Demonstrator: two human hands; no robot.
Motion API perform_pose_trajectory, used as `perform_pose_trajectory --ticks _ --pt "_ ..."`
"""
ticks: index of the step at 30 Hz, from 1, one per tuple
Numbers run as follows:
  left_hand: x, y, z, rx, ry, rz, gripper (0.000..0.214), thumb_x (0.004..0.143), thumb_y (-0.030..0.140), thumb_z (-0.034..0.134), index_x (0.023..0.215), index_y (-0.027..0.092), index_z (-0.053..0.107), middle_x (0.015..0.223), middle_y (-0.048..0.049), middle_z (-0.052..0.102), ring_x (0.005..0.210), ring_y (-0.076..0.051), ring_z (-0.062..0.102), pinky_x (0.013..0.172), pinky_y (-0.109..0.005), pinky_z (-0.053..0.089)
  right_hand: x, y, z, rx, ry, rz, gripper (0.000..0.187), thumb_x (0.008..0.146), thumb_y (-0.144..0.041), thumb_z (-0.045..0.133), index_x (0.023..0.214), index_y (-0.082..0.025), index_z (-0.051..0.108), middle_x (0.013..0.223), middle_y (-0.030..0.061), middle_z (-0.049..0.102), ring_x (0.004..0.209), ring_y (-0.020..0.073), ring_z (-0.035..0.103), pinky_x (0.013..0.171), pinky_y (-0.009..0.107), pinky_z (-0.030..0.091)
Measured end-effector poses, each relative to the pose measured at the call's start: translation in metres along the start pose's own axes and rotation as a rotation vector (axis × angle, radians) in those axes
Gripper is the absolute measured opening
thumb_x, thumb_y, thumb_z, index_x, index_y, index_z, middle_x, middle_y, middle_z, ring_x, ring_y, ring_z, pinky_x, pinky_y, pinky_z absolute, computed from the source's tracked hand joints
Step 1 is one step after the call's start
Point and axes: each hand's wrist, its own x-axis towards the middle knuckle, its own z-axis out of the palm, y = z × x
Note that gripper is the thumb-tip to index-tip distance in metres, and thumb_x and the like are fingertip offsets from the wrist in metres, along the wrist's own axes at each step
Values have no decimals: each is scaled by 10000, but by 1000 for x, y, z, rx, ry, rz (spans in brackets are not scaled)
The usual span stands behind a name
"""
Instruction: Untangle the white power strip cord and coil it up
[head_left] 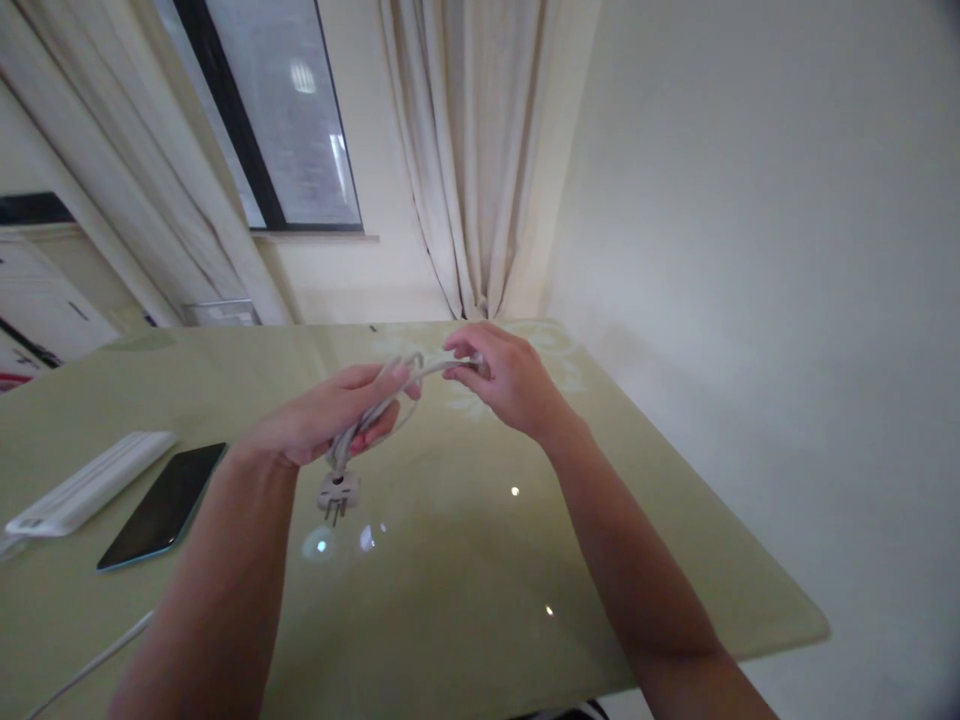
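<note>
My left hand (pixel 330 415) is closed around a bundle of white power cable (pixel 375 408), held above the green glass-topped table (pixel 465 560). The cable's white plug (pixel 337 493) hangs below that hand with its metal prongs pointing down. My right hand (pixel 502 375) pinches a stretch of the same cable between thumb and fingers, just right of the left hand's fingertips. Both hands hover over the middle of the table.
A white power strip (pixel 90 482) and a black phone (pixel 163 506) lie at the table's left. A thin white cable (pixel 90 665) runs off the near left edge. Curtains (pixel 480 150) and a window (pixel 277 110) are behind; a bare wall is right.
</note>
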Motion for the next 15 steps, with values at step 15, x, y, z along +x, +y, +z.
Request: perform_pose_trajectory --ticks 15 --pt "11 -5 7 88 -300 161 393 910 563 671 947 172 690 602 -1 614 506 -129 541 499 -227 431 -3 -7 -2 391 -430 91 102 916 -261 712 894 -162 710 695 -19 698 665 117 653 658 219 456"
